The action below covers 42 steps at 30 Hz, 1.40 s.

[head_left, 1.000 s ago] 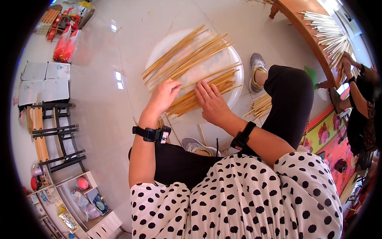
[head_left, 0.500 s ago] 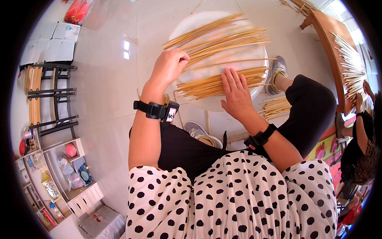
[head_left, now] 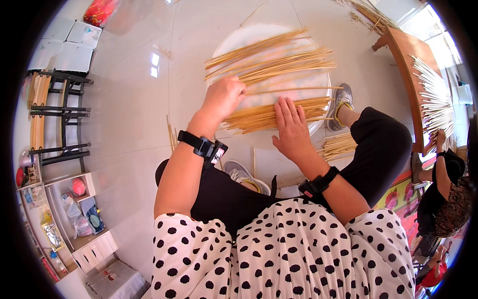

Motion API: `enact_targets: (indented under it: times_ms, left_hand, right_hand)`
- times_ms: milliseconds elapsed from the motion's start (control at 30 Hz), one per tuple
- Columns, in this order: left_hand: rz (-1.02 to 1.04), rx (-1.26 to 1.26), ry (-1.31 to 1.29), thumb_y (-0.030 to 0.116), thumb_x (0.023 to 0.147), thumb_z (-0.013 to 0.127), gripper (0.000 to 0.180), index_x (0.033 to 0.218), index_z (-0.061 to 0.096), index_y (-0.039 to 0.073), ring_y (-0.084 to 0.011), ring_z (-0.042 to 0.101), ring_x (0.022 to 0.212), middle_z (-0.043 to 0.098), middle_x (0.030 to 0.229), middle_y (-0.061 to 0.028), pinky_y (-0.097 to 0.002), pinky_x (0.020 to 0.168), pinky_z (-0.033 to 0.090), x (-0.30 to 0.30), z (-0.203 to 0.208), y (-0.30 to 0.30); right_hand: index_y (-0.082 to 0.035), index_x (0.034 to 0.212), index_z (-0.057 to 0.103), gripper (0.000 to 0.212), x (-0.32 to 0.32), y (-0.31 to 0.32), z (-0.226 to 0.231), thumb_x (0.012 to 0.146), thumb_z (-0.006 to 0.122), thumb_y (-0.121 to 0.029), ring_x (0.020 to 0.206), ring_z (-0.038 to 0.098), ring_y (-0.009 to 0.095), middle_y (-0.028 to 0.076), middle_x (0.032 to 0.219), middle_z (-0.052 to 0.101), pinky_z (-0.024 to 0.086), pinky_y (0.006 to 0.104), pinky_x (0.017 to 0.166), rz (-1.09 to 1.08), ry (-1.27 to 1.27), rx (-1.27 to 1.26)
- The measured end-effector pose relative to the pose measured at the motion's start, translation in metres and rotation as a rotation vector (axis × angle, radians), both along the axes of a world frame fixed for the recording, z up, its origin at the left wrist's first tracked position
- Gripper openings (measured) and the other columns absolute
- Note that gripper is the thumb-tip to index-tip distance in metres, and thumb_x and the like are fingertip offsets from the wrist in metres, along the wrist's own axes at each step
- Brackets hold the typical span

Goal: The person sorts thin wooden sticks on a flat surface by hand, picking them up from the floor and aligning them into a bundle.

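Note:
A round white table top bears several bunches of thin, straw-coloured stalks. My left hand is over its left part, fingers closed in a pinch. One single stalk runs from those fingertips rightward past the table's rim; the exact grip is partly hidden. Just beyond it lies the middle bunch of stalks, and farther off a smaller bunch. My right hand rests flat, fingers stretched out, on the near bunch of stalks.
More stalks lie low beside my right leg. At the right, a brown wooden table carries a fan of pale stalks, where another person's hand reaches in. Black-legged folded furniture and a shelf unit stand left.
My left hand has moved a little right and nearer, to the end of the single stalk. My right hand stays flat on the near bunch. The whole view has shifted slightly.

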<state>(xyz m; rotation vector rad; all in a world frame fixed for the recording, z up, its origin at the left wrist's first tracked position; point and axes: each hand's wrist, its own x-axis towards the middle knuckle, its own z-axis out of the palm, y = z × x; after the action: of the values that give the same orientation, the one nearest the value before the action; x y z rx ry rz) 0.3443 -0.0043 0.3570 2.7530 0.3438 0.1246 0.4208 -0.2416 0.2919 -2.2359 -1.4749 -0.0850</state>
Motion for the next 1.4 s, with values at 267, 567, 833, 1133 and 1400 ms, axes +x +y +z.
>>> enact_targets:
  times_ms: [267, 567, 833, 1133, 1400]
  left_hand:
    - [0.078, 0.079, -0.061, 0.01, 0.082, 0.073, 0.007, 0.079, 0.066, 0.008, -0.0314, 0.066, 0.085, 0.064, 0.086, -0.0076, -0.0438, 0.071, 0.054, 0.014, 0.009, -0.001]
    - [0.181, 0.203, -0.175, 0.012, 0.085, 0.073, 0.006, 0.087, 0.068, 0.009, -0.0275, 0.065, 0.091, 0.065, 0.09, -0.0056, -0.041, 0.075, 0.054, 0.036, 0.007, 0.026]
    - [0.275, 0.219, -0.221, 0.012, 0.085, 0.074, 0.009, 0.093, 0.071, 0.009, -0.0267, 0.066, 0.092, 0.067, 0.094, -0.0062, -0.04, 0.077, 0.055, 0.036, 0.015, 0.035]
    - [0.3, -0.008, -0.081, 0.009, 0.084, 0.073, 0.004, 0.086, 0.071, 0.006, -0.0281, 0.067, 0.078, 0.068, 0.087, -0.0083, -0.038, 0.071, 0.053, -0.013, 0.026, 0.057]
    - [0.124, 0.025, -0.031, 0.015, 0.08, 0.075, 0.011, 0.078, 0.067, 0.008, -0.0319, 0.065, 0.084, 0.064, 0.084, -0.0083, -0.045, 0.073, 0.053, -0.023, -0.001, 0.023]
  right_hand:
    - [0.007, 0.144, 0.047, 0.073, -0.001, -0.001, -0.002, 0.073, 0.059, -0.006, 0.147, 0.037, 0.035, 0.02, 0.155, 0.042, 0.028, 0.0536, 0.119, -0.008, 0.009, -0.029]
    - [0.007, 0.148, 0.041, 0.083, 0.0, -0.002, 0.004, 0.07, 0.065, -0.008, 0.15, 0.031, 0.035, 0.02, 0.159, 0.036, 0.026, 0.0527, 0.121, 0.012, 0.025, -0.071]
    - [0.005, 0.15, 0.039, 0.085, 0.0, -0.001, 0.002, 0.071, 0.066, -0.009, 0.152, 0.028, 0.034, 0.019, 0.161, 0.034, 0.022, 0.0518, 0.122, 0.012, 0.061, -0.085]
    - [0.004, 0.151, 0.037, 0.09, 0.0, -0.001, -0.003, 0.069, 0.07, -0.01, 0.152, 0.029, 0.034, 0.018, 0.161, 0.033, 0.021, 0.0527, 0.122, 0.004, 0.05, -0.096]
    - [0.006, 0.149, 0.039, 0.088, 0.001, -0.002, 0.0, 0.069, 0.07, -0.01, 0.15, 0.031, 0.037, 0.021, 0.16, 0.035, 0.024, 0.0539, 0.121, 0.005, 0.067, -0.069]
